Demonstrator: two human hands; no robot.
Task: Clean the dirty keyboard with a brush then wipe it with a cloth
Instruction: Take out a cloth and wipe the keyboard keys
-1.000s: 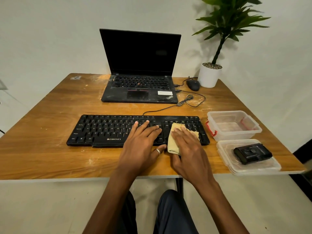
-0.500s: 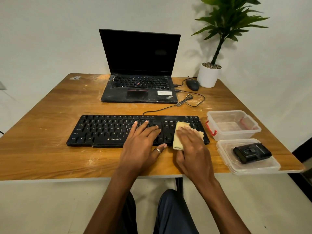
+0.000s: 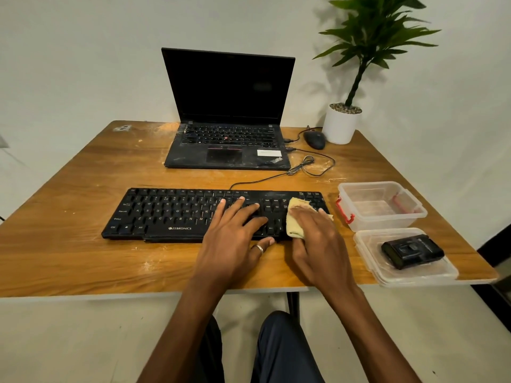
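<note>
A black keyboard [image 3: 171, 214] lies across the wooden table [image 3: 69, 244] in front of me. My left hand [image 3: 235, 236] rests flat on its middle keys with the fingers spread. My right hand [image 3: 318, 239] presses a pale yellow cloth [image 3: 294, 226] onto the right end of the keyboard, over the number pad. A black brush-like object [image 3: 412, 251] sits on a clear plastic lid [image 3: 370, 244] at the right front of the table.
An open black laptop [image 3: 229, 150] stands behind the keyboard. A mouse [image 3: 315, 139] and a potted plant [image 3: 343, 125] are at the back right. A clear container with red clips [image 3: 381, 205] sits right of the keyboard. Cables [image 3: 309, 167] loop between laptop and keyboard.
My right hand has slid the cloth rightward along the keyboard, toward the number pad. My left hand has stayed on the middle keys.
</note>
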